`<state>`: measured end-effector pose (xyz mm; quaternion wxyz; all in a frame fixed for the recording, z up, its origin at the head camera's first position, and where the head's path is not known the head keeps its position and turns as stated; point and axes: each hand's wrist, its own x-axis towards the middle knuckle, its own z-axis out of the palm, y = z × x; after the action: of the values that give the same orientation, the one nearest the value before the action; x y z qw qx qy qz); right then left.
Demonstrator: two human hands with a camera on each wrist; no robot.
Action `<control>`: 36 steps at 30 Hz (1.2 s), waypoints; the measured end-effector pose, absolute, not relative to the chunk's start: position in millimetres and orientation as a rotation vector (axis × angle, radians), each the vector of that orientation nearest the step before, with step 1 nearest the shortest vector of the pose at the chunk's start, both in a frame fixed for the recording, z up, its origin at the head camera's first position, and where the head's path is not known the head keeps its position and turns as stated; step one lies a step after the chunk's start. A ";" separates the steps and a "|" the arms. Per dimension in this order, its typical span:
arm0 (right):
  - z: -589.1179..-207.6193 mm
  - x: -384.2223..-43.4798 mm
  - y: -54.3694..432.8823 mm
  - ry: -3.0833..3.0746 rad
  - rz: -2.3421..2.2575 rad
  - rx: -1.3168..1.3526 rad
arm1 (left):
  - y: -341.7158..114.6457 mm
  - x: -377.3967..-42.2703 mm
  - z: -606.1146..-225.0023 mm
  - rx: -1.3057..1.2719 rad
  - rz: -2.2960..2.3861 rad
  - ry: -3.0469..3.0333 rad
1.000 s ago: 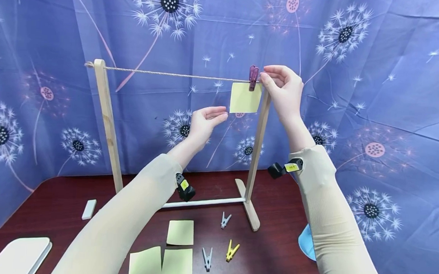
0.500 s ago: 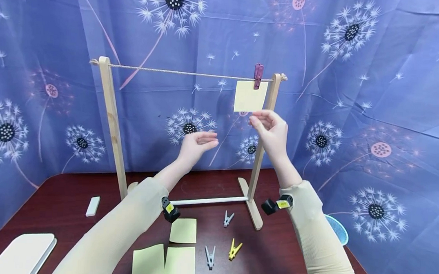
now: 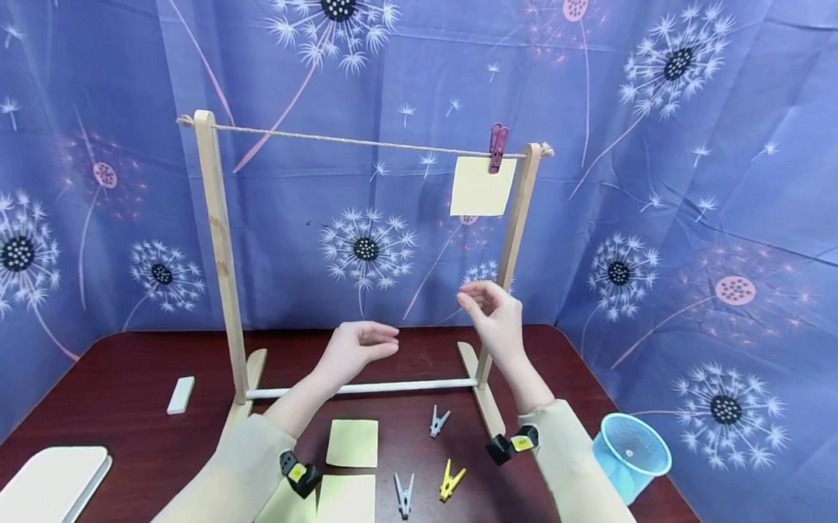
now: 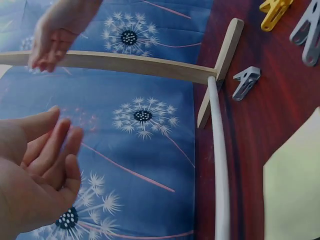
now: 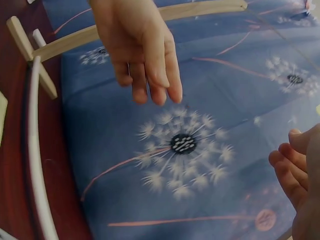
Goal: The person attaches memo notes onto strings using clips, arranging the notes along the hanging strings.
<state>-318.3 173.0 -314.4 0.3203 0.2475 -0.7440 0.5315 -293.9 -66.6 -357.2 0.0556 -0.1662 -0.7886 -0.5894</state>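
A pale yellow sticky note (image 3: 481, 188) hangs near the right end of the string (image 3: 354, 141), held there by a purple clothespin (image 3: 497, 148). My right hand (image 3: 495, 318) is in the air below the note, in front of the right post, with nothing in its loosely bent fingers. Lower and to the left, my left hand (image 3: 355, 356) hovers by the white crossbar (image 3: 413, 387), also holding nothing. Two grey clothespins (image 3: 404, 495) and a yellow clothespin (image 3: 451, 480) lie on the table. Several more sticky notes (image 3: 352, 443) lie left of them, one partly behind the left sleeve.
The wooden stand (image 3: 219, 245) has two posts joined by the crossbar. A white case-like box (image 3: 47, 483) and a small white block (image 3: 181, 395) are on the left. A blue mesh basket (image 3: 631, 454) stands at the right edge of the dark red table (image 3: 140, 366).
My right hand has come away from the clothespin on the string and moved down. The left hand has also lowered and shifted left. The note stays hanging.
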 end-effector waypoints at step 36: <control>-445.7 -314.5 201.8 -2.473 1.654 0.693 | -110.7 -268.2 -458.6 -0.507 -1.394 -2.833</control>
<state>-314.5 201.8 -445.7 0.0434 0.2268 -0.8087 0.5410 -268.2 -110.7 -458.6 -0.0280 -0.1585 -0.8855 -0.4358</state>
